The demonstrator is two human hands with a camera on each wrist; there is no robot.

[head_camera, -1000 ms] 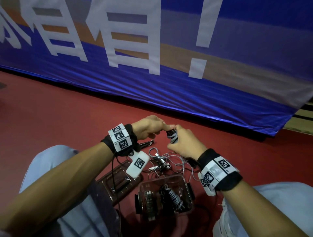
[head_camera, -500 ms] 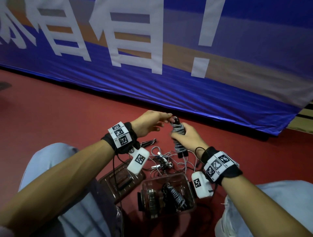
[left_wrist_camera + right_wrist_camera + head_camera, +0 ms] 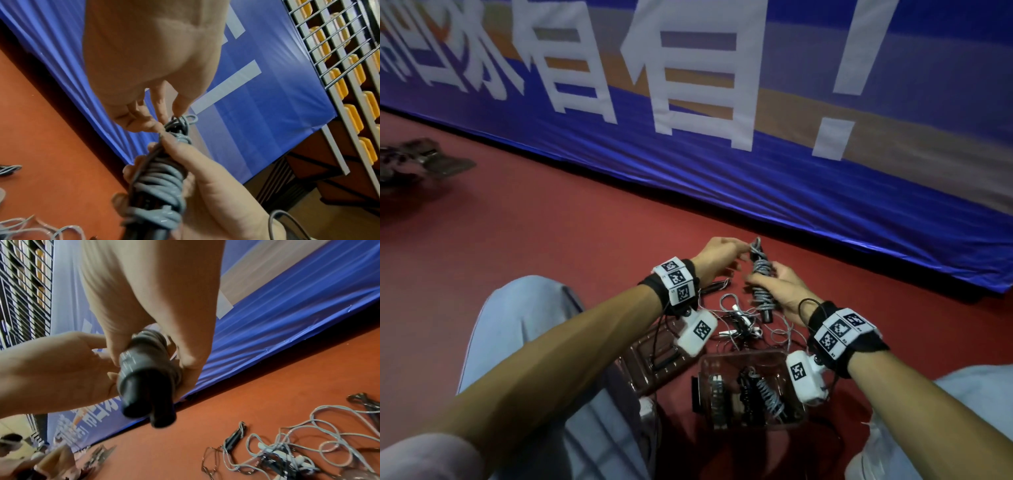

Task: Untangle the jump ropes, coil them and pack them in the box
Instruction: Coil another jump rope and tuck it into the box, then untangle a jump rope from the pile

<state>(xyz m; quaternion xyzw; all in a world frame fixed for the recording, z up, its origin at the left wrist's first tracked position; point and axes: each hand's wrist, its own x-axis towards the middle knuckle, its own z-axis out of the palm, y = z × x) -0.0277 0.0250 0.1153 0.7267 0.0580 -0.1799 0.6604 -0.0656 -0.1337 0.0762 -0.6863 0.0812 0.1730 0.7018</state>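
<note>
A jump rope bundle, two black handles wound round with grey cord, stands nearly upright above the red floor. My right hand grips its middle; the handle ends stick out below the palm. My left hand pinches the grey cord loops at the bundle's top. Below lies a tangle of grey rope with black and white handles. A clear plastic box between my knees holds coiled ropes.
The box's clear lid lies on the floor left of the box. A blue banner hangs along the wall just beyond my hands. Another clear container sits far left. My knees flank the box.
The bundle has turned from hidden in my right fist to upright and lifted, with its wound cord showing. My left hand moved to its top end. The view tilted down slightly.
</note>
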